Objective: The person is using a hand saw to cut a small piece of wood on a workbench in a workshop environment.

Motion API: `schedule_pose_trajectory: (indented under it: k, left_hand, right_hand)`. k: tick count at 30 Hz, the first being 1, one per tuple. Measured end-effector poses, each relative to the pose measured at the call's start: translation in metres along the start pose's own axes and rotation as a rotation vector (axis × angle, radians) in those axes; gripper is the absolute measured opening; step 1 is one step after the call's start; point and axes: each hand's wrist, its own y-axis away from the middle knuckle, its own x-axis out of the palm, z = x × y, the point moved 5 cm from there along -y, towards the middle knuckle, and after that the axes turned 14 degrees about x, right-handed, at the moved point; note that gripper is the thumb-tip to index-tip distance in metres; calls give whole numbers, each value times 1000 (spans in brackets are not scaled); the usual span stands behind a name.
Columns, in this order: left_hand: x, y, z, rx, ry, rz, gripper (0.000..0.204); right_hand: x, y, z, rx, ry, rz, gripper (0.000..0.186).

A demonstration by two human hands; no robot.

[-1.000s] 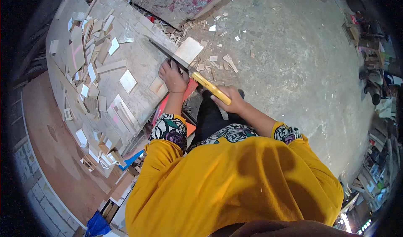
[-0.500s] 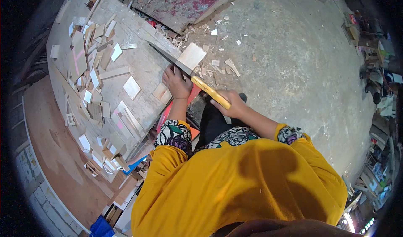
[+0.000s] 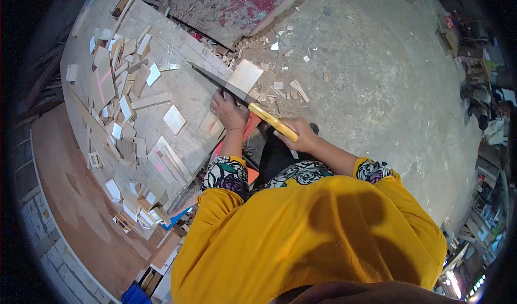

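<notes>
My right hand (image 3: 298, 135) grips the yellow handle of a hand saw (image 3: 237, 96), whose dark blade runs up and left across the edge of a wooden workbench (image 3: 177, 50). My left hand (image 3: 228, 110) presses flat on a pale wooden board (image 3: 245, 76) that overhangs the bench edge, right beside the blade. A small square offcut (image 3: 210, 124) lies on the bench just left of my left wrist. My yellow sleeves with flowered cuffs fill the lower part of the view.
Several small wood offcuts (image 3: 124, 104) are scattered over the bench. More chips and scraps (image 3: 280, 83) litter the concrete floor (image 3: 377, 88) beyond the board. A red painted panel (image 3: 242, 2) lies at the top. Clutter lines the right edge.
The saw has slid up and left along the cut, and both hands sit a little further from my body. My left hand stays pressed on the board.
</notes>
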Motion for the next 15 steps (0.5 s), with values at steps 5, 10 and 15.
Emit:
schedule_pose_trajectory:
  k: [5,10,15]
  left_hand:
    - [-3,-1,5,-23,-30,-5,50]
    - [-7,2,2,-8,1,-16,53]
    - [-5,-2,0,53,3,-15,52]
  right_hand:
    - [-2,18,-2,14,10,28,16]
    - [-15,47,-14,9,9,52,15]
    - [-2,-15,3,-47,-31,18,18]
